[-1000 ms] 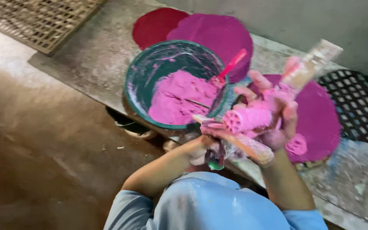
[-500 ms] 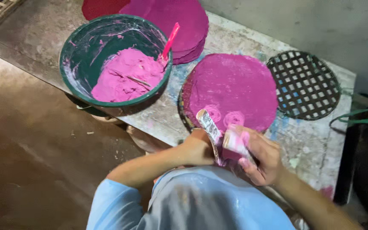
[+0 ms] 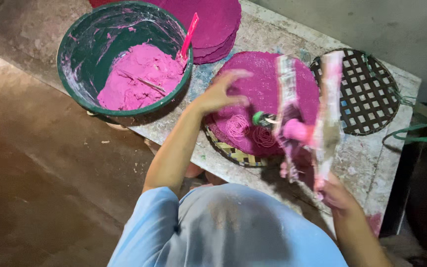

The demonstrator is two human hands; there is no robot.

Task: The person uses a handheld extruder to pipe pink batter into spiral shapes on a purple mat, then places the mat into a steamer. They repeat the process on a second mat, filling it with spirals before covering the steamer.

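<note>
A person in a pale blue shirt point(image 3: 233, 227) bends over a worn, paint-flecked stone bench point(image 3: 371, 158), the landmark for all that follows. At the bench's left end sits a large round dark-green plastic basin point(image 3: 82, 47), about half full of bright pink dough point(image 3: 139, 76), with a pink plastic scraper point(image 3: 189, 34) leaning upright against the basin's right inner wall. Behind it on the bench lies a stack of flat round magenta discs point(image 3: 213, 24). At the bench's middle a round woven bamboo tray point(image 3: 233, 153) carries a magenta sheet point(image 3: 263, 84), on which two small coils of thin pink noodle point(image 3: 238, 126) lie near the front edge. An empty dark lattice tray point(image 3: 366, 94) rests toward the bench's right end, partly screened by the tool. Above the middle tray, the dough-smeared hand-held noodle press point(image 3: 302, 118) is blurred; its two long handles stand nearly upright, long axis running from front to back of the bench, spout low over the coils. The right hand point(image 3: 332, 190) closes around the handles' lower ends. The left hand point(image 3: 221, 91) hovers over the magenta sheet, fingers spread, holding nothing.
</note>
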